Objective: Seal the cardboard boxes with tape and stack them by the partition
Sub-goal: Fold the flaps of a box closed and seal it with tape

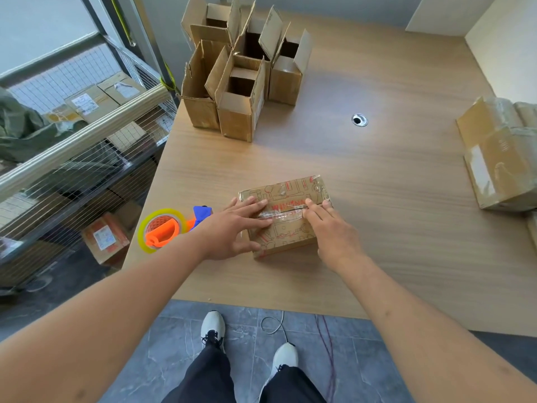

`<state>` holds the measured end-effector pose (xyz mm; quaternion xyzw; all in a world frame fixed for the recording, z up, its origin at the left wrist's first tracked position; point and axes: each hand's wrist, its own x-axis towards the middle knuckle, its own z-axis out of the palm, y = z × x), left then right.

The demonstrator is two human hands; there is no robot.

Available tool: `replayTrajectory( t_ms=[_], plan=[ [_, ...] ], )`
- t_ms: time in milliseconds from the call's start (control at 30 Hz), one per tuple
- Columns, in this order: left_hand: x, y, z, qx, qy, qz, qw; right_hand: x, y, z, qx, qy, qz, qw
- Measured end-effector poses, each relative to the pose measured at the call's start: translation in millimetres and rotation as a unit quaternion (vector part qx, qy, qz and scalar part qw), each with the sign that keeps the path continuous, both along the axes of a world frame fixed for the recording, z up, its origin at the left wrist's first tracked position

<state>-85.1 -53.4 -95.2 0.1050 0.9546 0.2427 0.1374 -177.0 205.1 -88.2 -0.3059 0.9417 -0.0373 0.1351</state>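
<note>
A small cardboard box [290, 193] with red print lies flat on the wooden table [377, 175], its flaps closed and a strip of clear tape along the middle seam. My left hand [232, 228] lies flat on the box's left half, fingers spread over the tape. My right hand [331, 228] presses its fingers on the seam at the right. An orange tape dispenser [165, 229] with a yellowish roll and a blue handle rests on the table just left of the box, touched by neither hand.
Several open, upright cardboard boxes [241, 77] stand at the table's far left. Taped boxes [499, 158] are stacked at the right edge by a white partition [505, 45]. A wire cart [72, 135] with parcels stands left of the table. A cable hole [359, 120] is mid-table.
</note>
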Motion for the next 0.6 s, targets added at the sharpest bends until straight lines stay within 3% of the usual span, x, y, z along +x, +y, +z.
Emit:
replayTrajectory(
  t_ms=[500, 600],
  plan=[
    [16, 29, -19, -0.141, 0.142, 0.01, 0.98, 6, -11, -7, 0.031, -0.029, -0.018, 0.999],
    [21, 26, -14, -0.162, 0.153, 0.012, 0.975, 15, -9, -1, 0.005, 0.01, -0.023, 1.0]
  ],
)
